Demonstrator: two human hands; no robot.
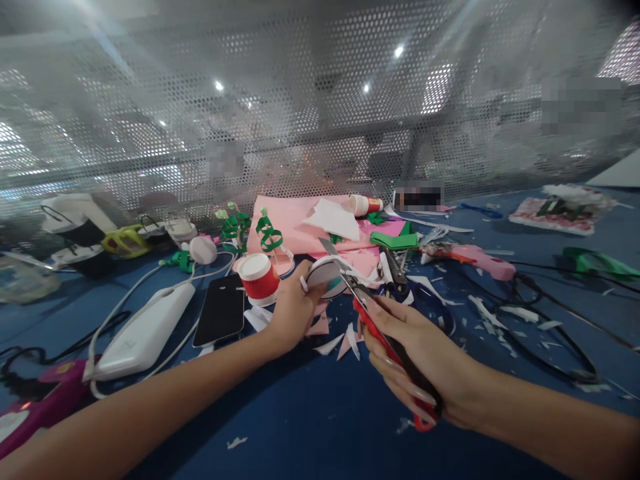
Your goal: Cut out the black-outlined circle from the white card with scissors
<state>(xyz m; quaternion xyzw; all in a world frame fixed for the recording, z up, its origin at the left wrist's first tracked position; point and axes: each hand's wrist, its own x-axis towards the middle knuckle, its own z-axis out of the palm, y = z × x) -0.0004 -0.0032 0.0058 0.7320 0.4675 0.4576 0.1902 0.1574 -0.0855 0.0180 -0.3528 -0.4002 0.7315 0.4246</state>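
My left hand (pixel 294 303) is closed on a round white paper piece (pixel 336 288) with a dark-edged rim, perhaps part of a paper cup. Red-and-black-handled scissors (pixel 383 333) are gripped in my right hand (pixel 417 340). Their blades point away to the upper left and meet the right side of the round piece; I cannot tell whether they are cutting into it. A red and white paper cup (pixel 259 279) stands just left of my left hand. White and pink paper scraps (pixel 349 341) lie below the scissors on the blue surface (pixel 300 413).
To the left are a black phone (pixel 220 311), a white power bank (pixel 146 328) with cables and a purple device (pixel 47 397). Pink paper sheets (pixel 285 220), stacked cups (pixel 364 205) and green strip curls (pixel 270 237) lie ahead. A pink glue gun (pixel 483 261) and its cord lie right.
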